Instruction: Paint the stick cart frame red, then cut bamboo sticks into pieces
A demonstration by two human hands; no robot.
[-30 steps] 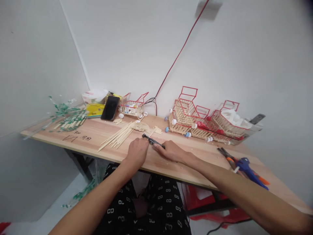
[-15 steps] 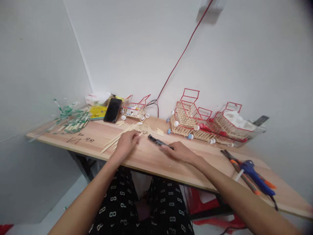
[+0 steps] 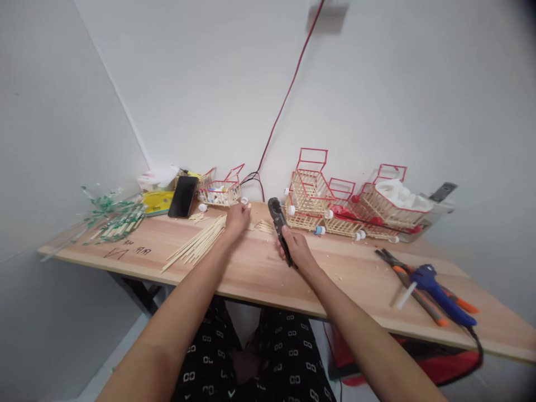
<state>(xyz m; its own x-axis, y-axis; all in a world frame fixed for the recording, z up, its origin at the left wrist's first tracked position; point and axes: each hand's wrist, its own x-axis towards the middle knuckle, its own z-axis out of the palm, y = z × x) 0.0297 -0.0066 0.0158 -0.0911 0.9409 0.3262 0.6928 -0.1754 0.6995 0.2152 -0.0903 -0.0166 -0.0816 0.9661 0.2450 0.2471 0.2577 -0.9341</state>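
Observation:
My left hand (image 3: 238, 219) is closed in a pinch above the back of the table, at the upper end of a fan of thin wooden sticks (image 3: 195, 245). A small pale tip shows at its fingertips; what it belongs to is too small to make out. My right hand (image 3: 296, 250) is wrapped round the handles of black pliers (image 3: 278, 219), whose head points up and away from me. Short cut stick pieces (image 3: 264, 226) lie between my two hands. Behind my left hand stands a small stick-built shopping cart (image 3: 220, 192) with red trim and white wheels.
Several more model carts (image 3: 312, 192) stand at the back right. A blue glue gun (image 3: 439, 296) and orange-handled pliers (image 3: 412, 290) lie at the right. At the left are a phone (image 3: 183, 196), a yellow packet (image 3: 158, 202) and green-wrapped stick bundles (image 3: 121, 223). A red-black cable (image 3: 288, 84) runs down the wall.
My left hand has moved away from me, toward the back of the table. The pliers in my right hand have swung from lying nearly level to pointing upward. The view has shifted a little right.

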